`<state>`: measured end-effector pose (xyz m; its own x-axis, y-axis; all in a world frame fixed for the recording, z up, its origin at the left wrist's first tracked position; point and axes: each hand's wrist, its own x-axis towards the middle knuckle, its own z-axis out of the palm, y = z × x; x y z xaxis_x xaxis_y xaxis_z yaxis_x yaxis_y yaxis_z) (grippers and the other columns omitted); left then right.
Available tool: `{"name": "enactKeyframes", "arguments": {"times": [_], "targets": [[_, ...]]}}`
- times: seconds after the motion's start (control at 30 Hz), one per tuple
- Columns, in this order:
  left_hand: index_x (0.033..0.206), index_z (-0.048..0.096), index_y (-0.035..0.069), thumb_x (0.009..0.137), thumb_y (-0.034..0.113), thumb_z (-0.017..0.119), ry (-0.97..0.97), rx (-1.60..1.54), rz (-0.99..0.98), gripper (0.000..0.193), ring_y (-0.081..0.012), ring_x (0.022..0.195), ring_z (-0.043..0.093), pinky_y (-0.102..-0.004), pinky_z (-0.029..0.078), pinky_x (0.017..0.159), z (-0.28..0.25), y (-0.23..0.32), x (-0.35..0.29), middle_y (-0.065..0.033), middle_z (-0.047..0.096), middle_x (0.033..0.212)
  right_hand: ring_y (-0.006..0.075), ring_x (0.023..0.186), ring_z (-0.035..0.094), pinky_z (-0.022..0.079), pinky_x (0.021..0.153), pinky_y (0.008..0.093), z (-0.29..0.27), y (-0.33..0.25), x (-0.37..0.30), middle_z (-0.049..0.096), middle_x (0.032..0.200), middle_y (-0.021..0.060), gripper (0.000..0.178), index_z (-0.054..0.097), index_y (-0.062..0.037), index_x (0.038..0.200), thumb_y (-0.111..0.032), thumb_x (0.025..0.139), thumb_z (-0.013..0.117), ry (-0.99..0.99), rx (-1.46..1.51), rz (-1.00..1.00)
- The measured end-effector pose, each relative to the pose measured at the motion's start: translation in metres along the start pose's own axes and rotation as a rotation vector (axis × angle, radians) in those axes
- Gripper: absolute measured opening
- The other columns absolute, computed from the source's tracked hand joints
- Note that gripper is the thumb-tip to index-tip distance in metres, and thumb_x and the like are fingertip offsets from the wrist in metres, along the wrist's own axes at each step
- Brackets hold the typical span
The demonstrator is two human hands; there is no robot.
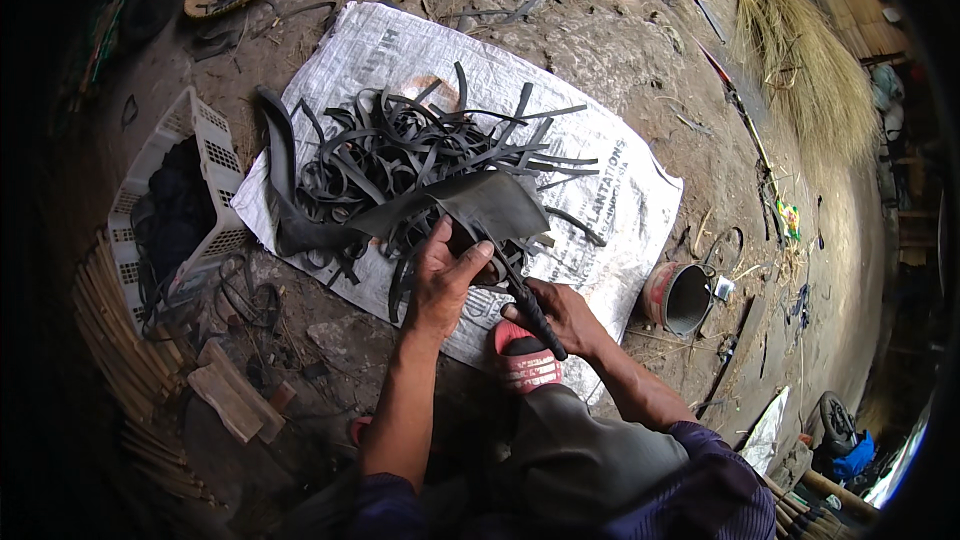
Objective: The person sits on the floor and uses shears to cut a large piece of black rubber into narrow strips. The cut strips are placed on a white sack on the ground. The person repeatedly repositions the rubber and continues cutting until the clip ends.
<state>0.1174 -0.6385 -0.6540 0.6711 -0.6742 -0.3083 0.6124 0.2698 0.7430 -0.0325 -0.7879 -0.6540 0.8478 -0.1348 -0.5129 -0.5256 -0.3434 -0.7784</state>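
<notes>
Arms (402, 405) angled inward; left grip (444, 278) touching black sheet (492, 205), right grip (566, 318) lower.

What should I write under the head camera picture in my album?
Left hand holding a wide black strip, right hand gripping a dark handle, above tangled strips on a white sack.

Left fingers (440, 232) on black strip (492, 200) above sack (645, 195)

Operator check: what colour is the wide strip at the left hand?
The wide strip is dark grey to black; it shows in the head view.
</notes>
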Motion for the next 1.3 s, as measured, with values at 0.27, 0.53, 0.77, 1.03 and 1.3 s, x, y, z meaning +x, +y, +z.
{"name": "enactKeyframes", "arguments": {"times": [0.27, 0.53, 0.77, 1.03, 1.3], "targets": [[0.137, 0.054, 0.004, 0.096, 0.002, 0.069, 0.009, 0.037, 0.018, 0.043, -0.0125, 0.111, 0.063, -0.0303, 0.050, 0.098, -0.008, -0.003, -0.003, -0.0045, 0.066, 0.125, 0.0382, 0.062, 0.059, 0.044, 0.062, 0.0488, 0.006, 0.008, 0.007, 0.057, 0.064, 0.0187, 0.062, 0.063, -0.0033, 0.094, -0.065, 0.092, 0.066, 0.013, -0.017, -0.057], [0.135, 0.055, 0.005, 0.095, 0.004, 0.070, 0.057, 0.083, 0.033, 0.043, -0.0097, 0.097, 0.064, -0.0275, 0.054, 0.083, -0.016, 0.005, -0.005, -0.0022, 0.066, 0.113, 0.0169, 0.063, 0.049, 0.042, 0.061, 0.0386, 0.007, 0.002, 0.001, 0.053, 0.067, 0.0067, 0.053, 0.064, -0.0016, 0.101, -0.054, 0.095, 0.072, -0.051, -0.053, 0.000], [0.129, 0.056, 0.006, 0.095, 0.003, 0.069, -0.016, 0.115, -0.002, 0.037, -0.0087, 0.087, 0.063, -0.0255, 0.055, 0.071, -0.017, 0.000, -0.008, -0.0015, 0.066, 0.105, 0.0403, 0.069, 0.064, 0.048, 0.067, 0.0493, 0.008, 0.000, 0.008, 0.062, 0.070, 0.0194, 0.061, 0.066, -0.0031, 0.100, -0.064, 0.094, 0.064, -0.039, -0.039, -0.064], [0.127, 0.057, 0.006, 0.095, 0.006, 0.070, 0.044, 0.087, -0.021, 0.035, -0.0103, 0.083, 0.064, -0.0285, 0.055, 0.070, -0.026, 0.008, -0.010, -0.0024, 0.066, 0.101, 0.0395, 0.073, 0.065, 0.049, 0.071, 0.0490, 0.009, -0.008, 0.007, 0.063, 0.073, 0.0191, 0.062, 0.063, -0.0020, 0.102, -0.063, 0.096, 0.063, -0.106, -0.002, -0.059], [0.125, 0.057, 0.005, 0.094, 0.004, 0.071, 0.048, 0.033, -0.046, 0.034, -0.0110, 0.077, 0.063, -0.0289, 0.056, 0.068, -0.035, 0.007, -0.009, -0.0032, 0.066, 0.099, 0.0253, 0.070, 0.056, 0.046, 0.070, 0.0434, 0.015, 0.002, 0.009, 0.057, 0.072, 0.0136, 0.059, 0.062, -0.0018, 0.104, -0.061, 0.099, 0.061, -0.139, -0.013, -0.044]]}}
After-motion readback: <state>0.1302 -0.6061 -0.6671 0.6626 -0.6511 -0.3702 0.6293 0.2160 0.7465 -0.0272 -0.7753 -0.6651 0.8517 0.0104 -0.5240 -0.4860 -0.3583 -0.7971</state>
